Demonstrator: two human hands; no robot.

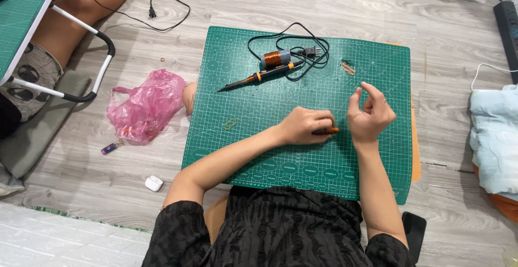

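From the head camera I saw the green cutting mat (243,110) bare around both hands, its near edge close to the body. My left hand (307,125) was clenched on a small orange-tipped tool (327,131), pressed flat on the mat's lower middle. The right hand (369,115) hovered just beside it, fingers curled loose, grasping nothing I could see. The soldering iron (259,76) and copper coil (274,58) lay well apart, towards the far edge

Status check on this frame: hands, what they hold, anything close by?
Left hand closed on small orange tool, pressed to green cutting mat. Right hand raised, empty, fingers curled. Soldering iron and copper coil lie farther up the mat.
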